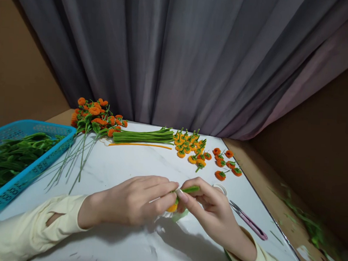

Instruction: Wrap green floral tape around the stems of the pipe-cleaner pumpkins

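My left hand (pixel 135 199) is closed with its fingertips around a small yellow-orange fuzzy flower (pixel 173 206), mostly hidden behind the fingers. Thumb and fingers of my right hand (pixel 211 212) pinch a green pipe cleaner (pixel 191 189) just at the flower, its free end pointing right. Both hands meet above the white table, fingertips almost touching. Beyond them stand several yellow flower heads (pixel 187 144) with short green stems, and to their right several orange flower heads (pixel 220 162). Something clear and whitish lies under the fingers; I cannot make it out.
A blue basket (pixel 56 154) of green leaves (pixel 20 153) stands at left. Behind it lie finished orange flowers (pixel 94 111), a bundle of green pipe cleaners (pixel 144 135) and one orange pipe cleaner (pixel 140 145). Pink-handled tweezers or scissors (pixel 249 221) and a white roll (pixel 220 188) sit at right.
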`<state>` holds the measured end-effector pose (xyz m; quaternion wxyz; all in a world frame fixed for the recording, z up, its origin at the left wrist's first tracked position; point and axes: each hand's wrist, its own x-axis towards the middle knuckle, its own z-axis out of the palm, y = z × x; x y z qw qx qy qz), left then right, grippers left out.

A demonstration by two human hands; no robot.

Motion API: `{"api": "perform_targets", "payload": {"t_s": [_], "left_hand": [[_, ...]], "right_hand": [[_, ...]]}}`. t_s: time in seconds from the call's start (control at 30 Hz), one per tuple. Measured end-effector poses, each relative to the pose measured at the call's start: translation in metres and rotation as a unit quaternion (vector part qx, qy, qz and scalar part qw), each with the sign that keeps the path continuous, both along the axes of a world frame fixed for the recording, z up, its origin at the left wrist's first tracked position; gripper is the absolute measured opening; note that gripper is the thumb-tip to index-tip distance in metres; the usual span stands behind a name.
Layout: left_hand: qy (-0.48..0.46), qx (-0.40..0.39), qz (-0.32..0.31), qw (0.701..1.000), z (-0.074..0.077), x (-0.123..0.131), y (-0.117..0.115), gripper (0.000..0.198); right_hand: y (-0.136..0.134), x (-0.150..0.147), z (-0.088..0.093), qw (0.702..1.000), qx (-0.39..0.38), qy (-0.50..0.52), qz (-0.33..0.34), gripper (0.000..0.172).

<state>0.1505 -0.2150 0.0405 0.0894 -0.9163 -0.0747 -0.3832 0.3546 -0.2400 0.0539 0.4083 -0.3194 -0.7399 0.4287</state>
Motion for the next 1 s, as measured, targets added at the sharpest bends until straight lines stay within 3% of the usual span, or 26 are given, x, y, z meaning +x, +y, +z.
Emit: {"api": "perform_targets", "payload": {"t_s": [0.13, 0.4, 0.6, 0.8, 1.0], "left_hand": [[0.008, 0.059, 0.019, 0.998, 0.0023, -0.0014, 0.0003, 0.020], [0.008, 0.053, 0.013, 0.998, 0.0066, 0.0001, -0.0004, 0.020], [0.009, 0.025, 0.005, 1.000, 0.0039, -0.0007, -0.0002, 0.018], [-0.011, -0.014, -0.021, 1.000, 0.0007, 0.0007, 0.0001, 0.021], [-0.044, -0.070, -0.041, 0.996, 0.0010, 0.0030, -0.0002, 0.018]], "right_hand": [[0.0001, -0.0010, 0.0003, 0.999, -0.029, 0.020, 0.008, 0.010], [0.0040, 0.0041, 0.0003, 0.996, -0.062, 0.024, 0.061, 0.006], [0.0048, 0.0073, 0.0069, 0.996, -0.039, 0.004, 0.079, 0.007], [0.0027, 0.0052, 0.0041, 0.993, -0.099, 0.004, 0.065, 0.012], [0.0026, 0.0039, 0.0021, 0.994, -0.098, 0.006, 0.056, 0.011]]}}
